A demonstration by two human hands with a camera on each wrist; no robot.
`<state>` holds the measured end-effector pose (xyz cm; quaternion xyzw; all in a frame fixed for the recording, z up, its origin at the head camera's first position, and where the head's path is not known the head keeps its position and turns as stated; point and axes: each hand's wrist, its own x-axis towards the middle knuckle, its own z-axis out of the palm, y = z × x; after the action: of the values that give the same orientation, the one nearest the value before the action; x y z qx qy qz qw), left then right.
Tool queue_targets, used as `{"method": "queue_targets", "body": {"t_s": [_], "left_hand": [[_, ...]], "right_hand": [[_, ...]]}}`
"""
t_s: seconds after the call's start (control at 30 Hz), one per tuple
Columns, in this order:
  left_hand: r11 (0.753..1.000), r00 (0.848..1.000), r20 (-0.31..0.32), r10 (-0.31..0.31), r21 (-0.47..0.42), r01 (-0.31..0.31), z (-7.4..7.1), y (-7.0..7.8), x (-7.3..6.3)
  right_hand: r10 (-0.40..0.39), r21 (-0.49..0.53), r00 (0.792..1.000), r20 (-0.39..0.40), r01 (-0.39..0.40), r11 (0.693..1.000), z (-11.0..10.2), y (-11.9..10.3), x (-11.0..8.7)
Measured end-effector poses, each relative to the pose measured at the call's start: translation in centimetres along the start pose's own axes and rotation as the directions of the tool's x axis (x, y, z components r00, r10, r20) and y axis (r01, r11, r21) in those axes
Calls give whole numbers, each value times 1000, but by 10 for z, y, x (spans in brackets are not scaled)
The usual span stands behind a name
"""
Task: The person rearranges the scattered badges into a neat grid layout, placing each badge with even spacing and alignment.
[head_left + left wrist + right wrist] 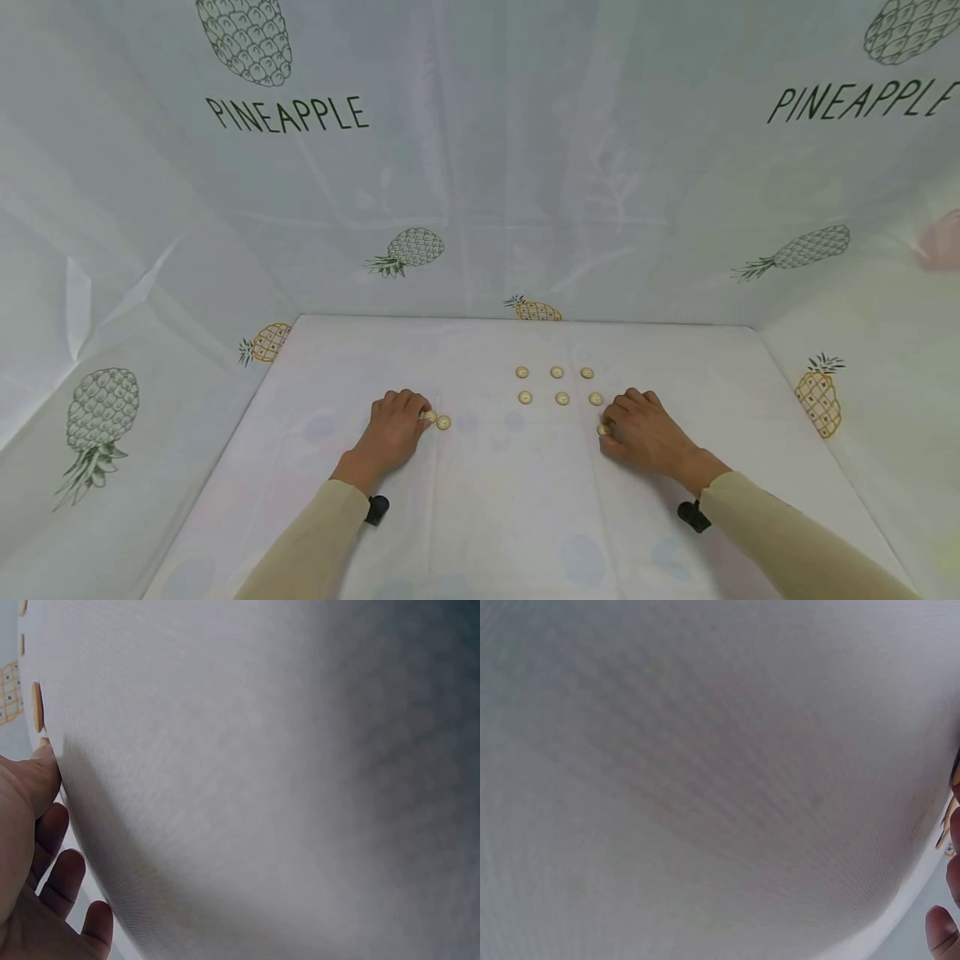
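Observation:
My left hand (395, 421) is low over the left part of the table, its thumb and fingertips pinching a small round wooden disc (428, 416). Just right of that piece lies a second wooden disc (444, 422). In the left wrist view the thumb (45, 769) presses at the disc's edge, and the other fingers hang loosely bent. On the right, my right hand (637, 429) pinches another wooden disc (603, 429) between thumb and fingers. Only fingertips (940, 928) of this hand show in the right wrist view, at the right edge.
Several more discs lie in two rows between the hands, a back row (557, 372) and a front row (562, 398). White cloth covers the table (510, 508). A pineapple-printed curtain (480, 167) hangs behind and at both sides.

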<state>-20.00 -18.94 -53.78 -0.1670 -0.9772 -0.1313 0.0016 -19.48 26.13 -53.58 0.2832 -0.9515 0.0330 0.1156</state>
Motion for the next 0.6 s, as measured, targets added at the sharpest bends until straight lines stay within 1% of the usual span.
{"method": "queue_targets", "body": {"t_s": [0.1, 0.37, 0.6], "left_hand": [[1000, 1000, -2, 3, 4, -3, 0, 0, 0], [1000, 1000, -9, 6, 2, -6, 0, 0, 0], [1000, 1000, -6, 4, 0, -4, -1, 0, 0]], "right_hand": [[1, -1, 1000, -4, -1, 1000, 0, 0, 0], [28, 7, 999, 35, -28, 1000, 1, 0, 0], [33, 14, 999, 31, -33, 999, 1, 0, 0]]}}
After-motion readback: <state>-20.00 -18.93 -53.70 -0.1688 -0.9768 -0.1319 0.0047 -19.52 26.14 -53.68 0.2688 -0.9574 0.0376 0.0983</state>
